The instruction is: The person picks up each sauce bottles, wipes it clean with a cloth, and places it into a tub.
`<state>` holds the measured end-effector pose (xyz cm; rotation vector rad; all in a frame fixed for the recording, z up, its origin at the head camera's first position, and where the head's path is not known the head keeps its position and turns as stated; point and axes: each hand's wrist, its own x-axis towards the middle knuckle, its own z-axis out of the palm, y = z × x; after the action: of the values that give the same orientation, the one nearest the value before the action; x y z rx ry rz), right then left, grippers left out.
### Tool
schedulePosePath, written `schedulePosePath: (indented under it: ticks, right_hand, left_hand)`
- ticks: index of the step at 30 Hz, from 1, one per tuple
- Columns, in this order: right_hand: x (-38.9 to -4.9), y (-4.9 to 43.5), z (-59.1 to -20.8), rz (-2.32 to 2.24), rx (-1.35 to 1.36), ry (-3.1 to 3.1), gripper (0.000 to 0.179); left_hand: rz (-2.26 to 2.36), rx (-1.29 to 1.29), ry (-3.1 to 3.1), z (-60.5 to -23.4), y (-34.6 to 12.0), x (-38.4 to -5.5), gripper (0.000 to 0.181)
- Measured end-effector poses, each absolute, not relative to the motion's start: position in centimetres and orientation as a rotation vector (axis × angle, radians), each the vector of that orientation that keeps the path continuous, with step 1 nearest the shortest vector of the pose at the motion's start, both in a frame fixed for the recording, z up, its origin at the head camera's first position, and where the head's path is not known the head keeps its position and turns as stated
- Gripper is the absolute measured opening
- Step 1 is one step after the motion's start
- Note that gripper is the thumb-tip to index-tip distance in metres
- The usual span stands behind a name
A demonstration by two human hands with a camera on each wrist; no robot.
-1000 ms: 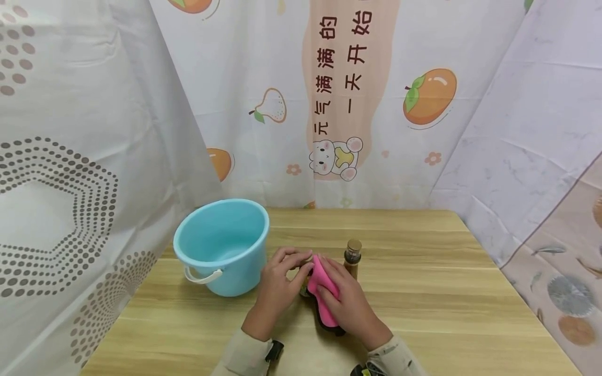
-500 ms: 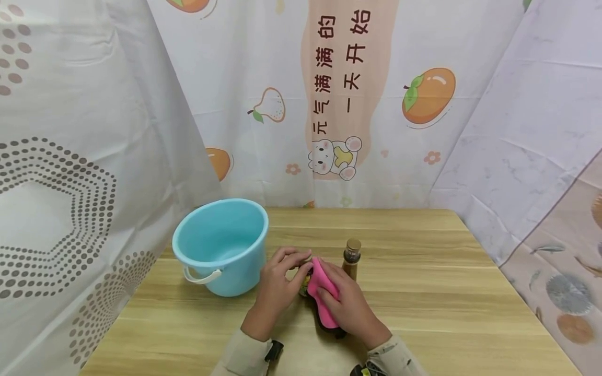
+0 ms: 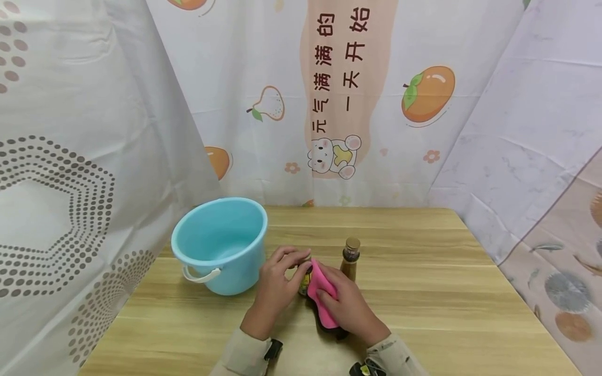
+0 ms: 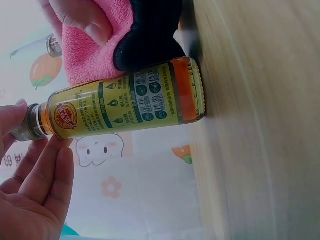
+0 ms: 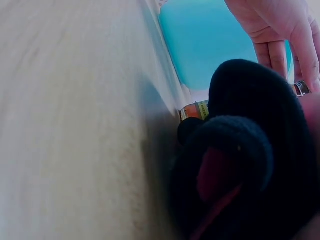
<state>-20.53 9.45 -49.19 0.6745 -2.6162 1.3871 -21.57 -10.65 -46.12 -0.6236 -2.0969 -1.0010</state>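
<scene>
A glass bottle (image 4: pixel 115 102) with a yellow-green label stands upright on the table. My left hand (image 3: pixel 277 282) pinches it at the cap and neck between thumb and fingers, as the left wrist view shows. My right hand (image 3: pixel 348 300) grips a cloth (image 3: pixel 323 303), pink on one side and black on the other, and holds it against the bottle's side. In the head view, hands and cloth hide most of this bottle. The black side of the cloth (image 5: pixel 250 90) fills much of the right wrist view, leaving only the bottle's base and neck showing.
Just beyond my right hand stands a second bottle (image 3: pixel 349 263) with a gold-brown cap. A light blue bucket (image 3: pixel 240 277) with a white handle is left of my left hand. Printed curtains (image 3: pixel 263 151) hang behind the wooden table (image 3: pixel 423 292).
More of the bottle's yellow label shows beside the cloth in the head view. The cloth and right hand have shifted only slightly, and the left hand keeps its place at the bottle's top.
</scene>
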Motion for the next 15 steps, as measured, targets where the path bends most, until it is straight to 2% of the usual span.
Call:
schedulePosePath:
  ticks: [15]
  right_hand:
    - [-20.75,9.27,-49.11,1.300,0.687,-2.680,0.063]
  left_hand:
    - [-0.975,-0.646,-2.077,-46.10,-10.72,-21.73,0.025]
